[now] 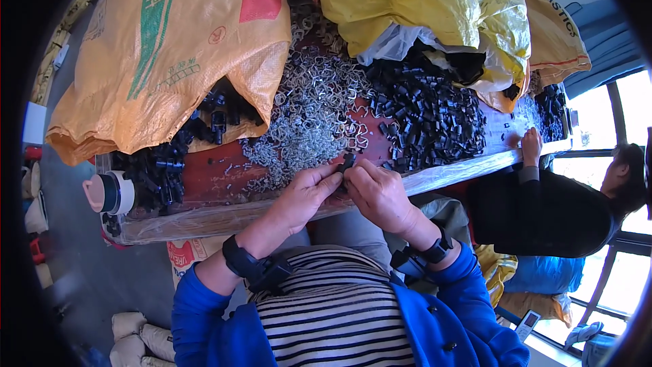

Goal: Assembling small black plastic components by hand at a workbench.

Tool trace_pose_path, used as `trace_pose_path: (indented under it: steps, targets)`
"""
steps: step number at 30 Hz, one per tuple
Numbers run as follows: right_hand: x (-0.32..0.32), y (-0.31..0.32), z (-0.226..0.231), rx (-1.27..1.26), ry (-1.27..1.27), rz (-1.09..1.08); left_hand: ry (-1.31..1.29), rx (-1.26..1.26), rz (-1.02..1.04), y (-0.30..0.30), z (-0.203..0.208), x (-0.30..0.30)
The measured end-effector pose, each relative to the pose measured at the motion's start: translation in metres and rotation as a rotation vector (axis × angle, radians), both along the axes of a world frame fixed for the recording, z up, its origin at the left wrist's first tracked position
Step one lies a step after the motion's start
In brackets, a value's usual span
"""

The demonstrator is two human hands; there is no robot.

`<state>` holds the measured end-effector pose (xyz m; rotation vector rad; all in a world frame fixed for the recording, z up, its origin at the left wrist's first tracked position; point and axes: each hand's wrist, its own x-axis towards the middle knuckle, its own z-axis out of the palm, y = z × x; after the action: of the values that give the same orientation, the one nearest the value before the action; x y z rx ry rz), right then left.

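My left hand [302, 197] and my right hand [380, 194] meet over the table's near edge, both closed around one small black plastic piece [348, 161]. The fingers hide most of it, so its exact kind cannot be made out. Just beyond lies a heap of small silver screws [295, 146], running into a pile of bent metal clips [322, 85]. Right of these is a broad pile of small black plastic pieces [435, 119]. Larger black plastic fittings [163, 177] lie at the left, some inside the mouth of an orange woven bag [197, 47].
A yellow bag [421, 0] rests at the back over the black pieces. A lidded cup [115, 192] stands at the table's left corner. Clear film wraps the table edge [462, 168]. At the right, a co-worker in black [543, 214] has a hand [532, 146] at the table.
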<state>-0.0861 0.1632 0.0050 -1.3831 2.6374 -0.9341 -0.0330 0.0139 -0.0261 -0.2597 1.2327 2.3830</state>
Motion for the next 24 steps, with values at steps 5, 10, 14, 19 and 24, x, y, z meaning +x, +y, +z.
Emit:
trace_pose_path:
  steps: [5,10,14,19,24]
  targets:
    - [0.004,0.002,0.008,0.031,-0.069,0.011,-0.062,0.075,-0.045,0.000,0.001,0.008]
    - [0.008,0.002,0.013,-0.010,-0.114,0.035,-0.048,0.068,-0.046,0.001,0.005,0.017]
    - [0.011,0.005,0.014,-0.020,-0.210,0.047,-0.067,0.091,-0.041,0.002,0.006,0.023]
    - [0.008,0.005,0.014,-0.023,-0.252,0.055,-0.086,0.119,-0.048,0.003,0.003,0.021]
    - [0.003,0.005,0.018,0.017,-0.231,0.085,-0.067,0.145,-0.063,0.002,0.003,0.019]
